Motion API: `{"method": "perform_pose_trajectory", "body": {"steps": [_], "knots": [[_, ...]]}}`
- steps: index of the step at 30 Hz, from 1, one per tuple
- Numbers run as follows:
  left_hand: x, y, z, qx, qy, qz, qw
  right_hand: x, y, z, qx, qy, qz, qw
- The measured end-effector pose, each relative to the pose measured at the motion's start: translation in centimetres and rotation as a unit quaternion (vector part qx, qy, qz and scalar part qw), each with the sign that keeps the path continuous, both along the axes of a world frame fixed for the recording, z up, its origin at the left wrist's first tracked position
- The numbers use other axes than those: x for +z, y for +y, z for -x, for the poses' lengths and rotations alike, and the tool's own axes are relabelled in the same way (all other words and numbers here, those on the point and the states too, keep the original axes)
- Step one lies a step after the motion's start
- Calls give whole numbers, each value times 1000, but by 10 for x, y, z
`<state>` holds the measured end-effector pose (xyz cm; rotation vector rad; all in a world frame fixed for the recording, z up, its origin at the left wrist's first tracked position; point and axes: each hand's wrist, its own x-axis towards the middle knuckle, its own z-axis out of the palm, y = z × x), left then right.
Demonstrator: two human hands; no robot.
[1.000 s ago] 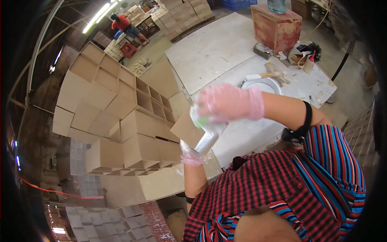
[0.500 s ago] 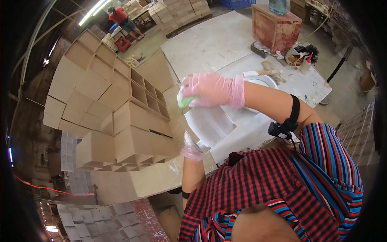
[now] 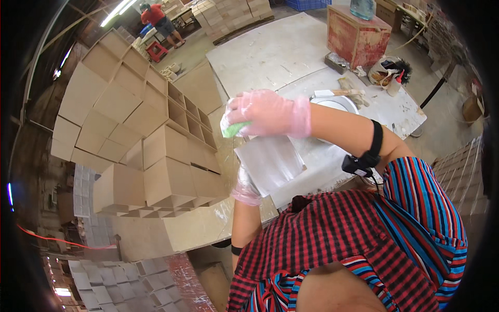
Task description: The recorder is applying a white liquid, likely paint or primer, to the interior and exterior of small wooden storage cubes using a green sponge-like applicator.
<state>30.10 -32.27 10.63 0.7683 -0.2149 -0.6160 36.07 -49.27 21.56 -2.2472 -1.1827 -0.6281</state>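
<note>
A pink, see-through glove covers my right hand [image 3: 266, 112], whose fingers are closed around a green sponge [image 3: 236, 129] smeared with white. Just below that hand is a small box [image 3: 273, 165], its pale face streaked with wet-looking white. My left hand [image 3: 245, 188], also gloved, grips the box at its left edge; some of its fingers are hidden behind it. Partly covered by my right forearm is a white basin [image 3: 347, 105]. Across its rim rests a brush-like tool [image 3: 332, 93] with a wooden handle.
Unpainted cubby boxes [image 3: 112, 112] are stacked left of the worktable [image 3: 265, 57]. A glove [image 3: 358, 98], a bucket [image 3: 382, 73], a red-capped bottle [image 3: 395, 86] and a worn red box [image 3: 358, 39] stand at the right. A person in red [image 3: 153, 16] works far behind.
My right hand has shifted slightly left with the sponge. The box has turned in my left hand, so its flat white face shows more fully and the left thumb less.
</note>
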Motion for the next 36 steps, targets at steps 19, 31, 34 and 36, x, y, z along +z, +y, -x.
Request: {"method": "perform_pose_trajectory", "body": {"steps": [19,31,34,36], "knots": [[-8,34,-7,117,-210,-221,945,-23,-18,63,96,19,102,990],[-38,40,-15,151,-33,-56,986,-38,-35,72,95,-4,61,994],[-19,34,-17,129,77,42,988,-24,-34,76,139,51,76,986],[-15,31,-21,75,57,60,994,-13,-27,66,131,26,85,987]]}}
